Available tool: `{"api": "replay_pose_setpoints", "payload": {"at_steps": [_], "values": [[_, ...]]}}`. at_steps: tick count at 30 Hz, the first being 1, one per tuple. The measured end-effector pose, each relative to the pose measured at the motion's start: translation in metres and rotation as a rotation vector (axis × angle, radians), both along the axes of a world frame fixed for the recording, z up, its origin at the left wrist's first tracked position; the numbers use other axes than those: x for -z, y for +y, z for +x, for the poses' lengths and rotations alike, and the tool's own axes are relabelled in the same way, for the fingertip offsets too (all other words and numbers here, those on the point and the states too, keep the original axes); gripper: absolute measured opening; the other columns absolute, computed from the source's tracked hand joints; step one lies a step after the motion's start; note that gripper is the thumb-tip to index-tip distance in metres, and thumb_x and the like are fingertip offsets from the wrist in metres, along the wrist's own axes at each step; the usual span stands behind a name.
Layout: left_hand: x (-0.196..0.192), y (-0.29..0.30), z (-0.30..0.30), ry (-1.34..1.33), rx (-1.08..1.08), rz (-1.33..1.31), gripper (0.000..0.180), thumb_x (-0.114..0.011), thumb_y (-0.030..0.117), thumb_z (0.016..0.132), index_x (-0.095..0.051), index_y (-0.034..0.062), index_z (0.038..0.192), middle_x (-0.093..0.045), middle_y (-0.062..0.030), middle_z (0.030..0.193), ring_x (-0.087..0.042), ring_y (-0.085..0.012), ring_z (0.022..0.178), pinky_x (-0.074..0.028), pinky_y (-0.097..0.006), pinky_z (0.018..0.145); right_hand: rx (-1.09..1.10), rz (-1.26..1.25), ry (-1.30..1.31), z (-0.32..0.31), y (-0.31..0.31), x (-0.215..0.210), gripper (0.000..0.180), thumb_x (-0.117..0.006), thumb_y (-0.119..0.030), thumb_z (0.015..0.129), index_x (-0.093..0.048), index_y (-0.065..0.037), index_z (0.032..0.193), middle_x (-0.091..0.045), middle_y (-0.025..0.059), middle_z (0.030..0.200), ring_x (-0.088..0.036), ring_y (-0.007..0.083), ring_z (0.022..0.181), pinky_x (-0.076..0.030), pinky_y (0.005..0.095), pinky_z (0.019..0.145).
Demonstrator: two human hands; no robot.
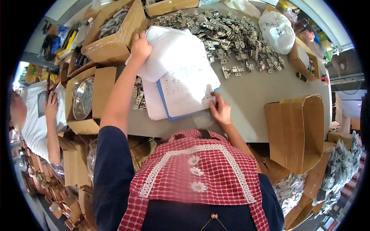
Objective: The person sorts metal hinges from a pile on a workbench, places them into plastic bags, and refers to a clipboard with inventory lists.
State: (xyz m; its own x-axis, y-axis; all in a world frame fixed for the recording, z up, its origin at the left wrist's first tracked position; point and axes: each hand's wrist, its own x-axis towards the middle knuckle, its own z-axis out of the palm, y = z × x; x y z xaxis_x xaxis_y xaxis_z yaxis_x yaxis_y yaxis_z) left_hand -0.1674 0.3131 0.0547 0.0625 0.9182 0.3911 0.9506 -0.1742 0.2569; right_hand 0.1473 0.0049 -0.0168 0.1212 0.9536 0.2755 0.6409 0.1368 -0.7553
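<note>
A stack of white paper sheets [181, 73] with handwriting lies on a blue folder on the grey table [250, 100]. My left hand [140, 48] reaches far out and grips the upper left corner of the top sheets, lifting them. My right hand [220, 109] presses down on the lower right corner of the written sheet, fingers pinching its edge. Behind the papers spreads a heap of small metal hinges [227, 34].
Cardboard boxes [115, 42] with metal parts stand at the left, one holding a steel bowl [83, 98]. An open box [296, 131] sits at the right edge. A white bag [277, 30] lies at the back right. Another person [36, 115] sits at far left.
</note>
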Motion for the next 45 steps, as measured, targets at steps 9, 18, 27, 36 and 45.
{"api": "replay_pose_setpoints", "payload": {"at_steps": [9, 18, 27, 36, 45], "values": [[-0.038, -0.018, 0.011, 0.021, 0.017, 0.034, 0.054, -0.057, 0.006, 0.080, -0.050, 0.0121, 0.134, -0.050, -0.0188, 0.127, -0.053, -0.0396, 0.116, -0.047, -0.046, 0.096, 0.009, 0.005, 0.020, 0.001, 0.000, -0.003, 0.038, -0.065, -0.013, 0.082, -0.060, -0.009, 0.119, -0.059, 0.0092, 0.069, -0.060, 0.0241, 0.058, -0.049, 0.0358, 0.056], [-0.058, -0.036, 0.010, -0.017, 0.144, 0.124, 0.049, -0.052, 0.004, 0.084, -0.051, 0.0137, 0.132, -0.051, -0.0170, 0.126, -0.055, -0.0391, 0.114, -0.048, -0.048, 0.093, 0.042, 0.007, 0.067, 0.001, 0.000, 0.001, 0.037, -0.066, -0.014, 0.083, -0.060, -0.008, 0.119, -0.058, 0.0086, 0.071, -0.059, 0.0227, 0.059, -0.050, 0.0346, 0.058], [-0.068, -0.052, 0.015, -0.014, 0.187, 0.145, 0.048, -0.050, 0.005, 0.086, -0.050, 0.0139, 0.133, -0.052, -0.0181, 0.125, -0.055, -0.0397, 0.114, -0.048, -0.048, 0.093, 0.048, -0.009, 0.081, 0.002, -0.002, 0.000, 0.037, -0.066, -0.016, 0.085, -0.059, -0.008, 0.120, -0.058, 0.0082, 0.072, -0.059, 0.0229, 0.060, -0.050, 0.0347, 0.059], [-0.073, -0.059, 0.016, 0.032, 0.230, 0.176, 0.047, -0.052, 0.004, 0.086, -0.051, 0.0124, 0.132, -0.053, -0.0190, 0.126, -0.055, -0.0393, 0.114, -0.048, -0.047, 0.094, 0.061, -0.010, 0.091, 0.003, -0.003, 0.003, 0.036, -0.066, -0.016, 0.085, -0.059, -0.007, 0.119, -0.058, 0.0097, 0.072, -0.059, 0.0266, 0.061, -0.050, 0.0367, 0.061], [-0.064, -0.057, 0.013, 0.003, 0.219, 0.134, 0.047, -0.050, 0.003, 0.086, -0.051, 0.0124, 0.132, -0.052, -0.0188, 0.127, -0.055, -0.0394, 0.114, -0.047, -0.047, 0.095, 0.041, -0.029, 0.096, 0.004, -0.001, 0.003, 0.037, -0.066, -0.017, 0.085, -0.057, -0.006, 0.120, -0.056, 0.0098, 0.072, -0.059, 0.0270, 0.062, -0.049, 0.0377, 0.061]]}}
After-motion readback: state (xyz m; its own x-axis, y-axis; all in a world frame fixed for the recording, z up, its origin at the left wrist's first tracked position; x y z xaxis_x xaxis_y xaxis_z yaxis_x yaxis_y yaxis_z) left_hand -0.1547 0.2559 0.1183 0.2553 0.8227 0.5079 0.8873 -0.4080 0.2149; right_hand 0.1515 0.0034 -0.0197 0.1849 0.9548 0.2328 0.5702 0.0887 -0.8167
